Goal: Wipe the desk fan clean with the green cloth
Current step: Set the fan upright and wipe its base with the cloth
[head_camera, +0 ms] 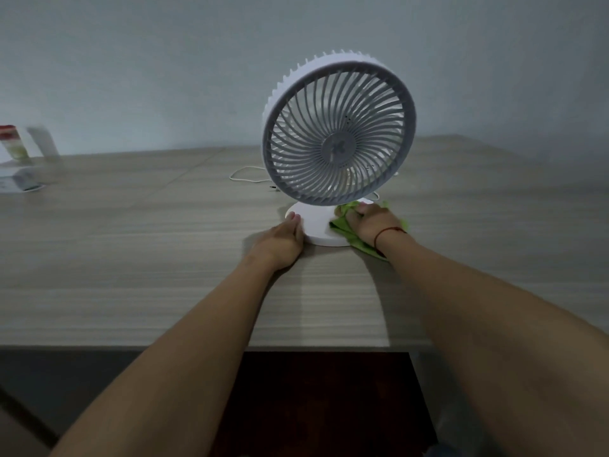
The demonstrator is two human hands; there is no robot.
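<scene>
A white desk fan (338, 130) with a grey round grille stands upright on a wooden desk (131, 258), on a flat round white base (316, 224). My left hand (284, 239) rests against the base's left edge, fingers together, steadying it. My right hand (370, 222) presses a crumpled green cloth (349, 232) onto the right side of the base, just under the grille. Part of the cloth is hidden beneath the hand and trails onto the desk at the right.
A thin white cable (245, 176) loops on the desk behind the fan. At the far left stand a bottle with a red top (13, 141) and a small box (19, 181). A grey wall is close behind. The desk's front edge (197, 346) runs below my forearms.
</scene>
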